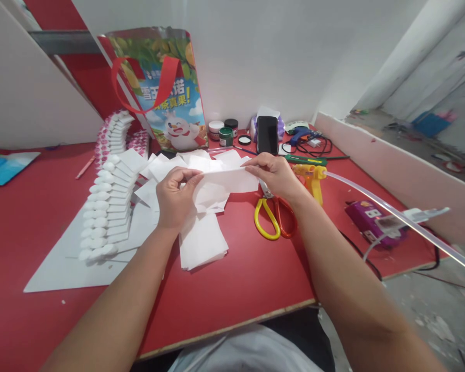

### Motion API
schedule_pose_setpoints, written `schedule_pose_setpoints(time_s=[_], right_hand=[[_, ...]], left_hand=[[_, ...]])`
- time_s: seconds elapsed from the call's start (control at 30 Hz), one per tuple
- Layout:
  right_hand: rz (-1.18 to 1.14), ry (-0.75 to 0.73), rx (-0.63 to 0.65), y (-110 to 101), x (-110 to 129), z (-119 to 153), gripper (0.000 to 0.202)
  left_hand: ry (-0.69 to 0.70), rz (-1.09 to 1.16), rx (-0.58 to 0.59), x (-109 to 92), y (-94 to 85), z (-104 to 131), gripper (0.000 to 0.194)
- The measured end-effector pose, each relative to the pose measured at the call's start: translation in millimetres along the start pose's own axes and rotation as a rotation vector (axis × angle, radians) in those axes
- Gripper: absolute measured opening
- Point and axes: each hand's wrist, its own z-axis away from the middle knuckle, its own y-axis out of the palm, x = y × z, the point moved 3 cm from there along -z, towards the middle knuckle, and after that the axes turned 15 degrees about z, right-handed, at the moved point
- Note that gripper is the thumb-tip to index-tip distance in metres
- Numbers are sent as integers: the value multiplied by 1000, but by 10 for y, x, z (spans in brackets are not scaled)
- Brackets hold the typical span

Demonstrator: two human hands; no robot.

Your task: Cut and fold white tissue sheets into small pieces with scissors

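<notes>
A white paper strip [231,181] is stretched level between my two hands, above a heap of loose white sheets. My left hand [178,194] pinches its left end between thumb and fingers. At the right end, my right hand [273,173] grips the top edge with its fingertips. Below my left hand lies a stack of white paper pieces [202,242]. Scissors [273,219] with one yellow and one red handle rest under my right hand. Left of my hands stands a row of folded white pieces with rounded ends [104,206].
A colourful bag [174,103] with red handles stands behind the papers. Paint jars [226,136] and a black phone [267,134] are at the back. On the right are a yellow glue gun [313,181] with a long clear stick and a purple packet [372,222].
</notes>
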Motion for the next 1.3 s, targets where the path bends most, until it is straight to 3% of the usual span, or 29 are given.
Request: schedule_pose_setpoints(time_s=[0.33, 0.43, 0.57, 0.77, 0.87, 1.03, 1.1, 1.3], right_hand=[[59, -74, -168, -46, 76, -2, 14], [-32, 22, -179, -71, 131, 19, 19], [-170, 146, -160, -72, 173, 35, 21], [-250, 126, -89, -71, 153, 25, 15], [-230, 142, -28, -46, 124, 28, 17], [-286, 248, 3, -13, 134, 56, 14], [-248, 246, 6, 10, 153, 62, 16], [-305, 171, 4, 110, 159, 33, 39]], left_hand=[[134, -34, 28, -83, -20, -51, 10], [8, 111, 84, -120, -25, -65, 12], [-226, 284, 40, -144, -25, -66, 14], [-446, 537, 89, -112, 52, -63, 16], [-461, 527, 101, -94, 57, -39, 9], [-434, 370, 151, -76, 62, -1, 14], [-447, 368, 119, -49, 76, 10, 11], [-510, 382, 9, 90, 137, 48, 33]])
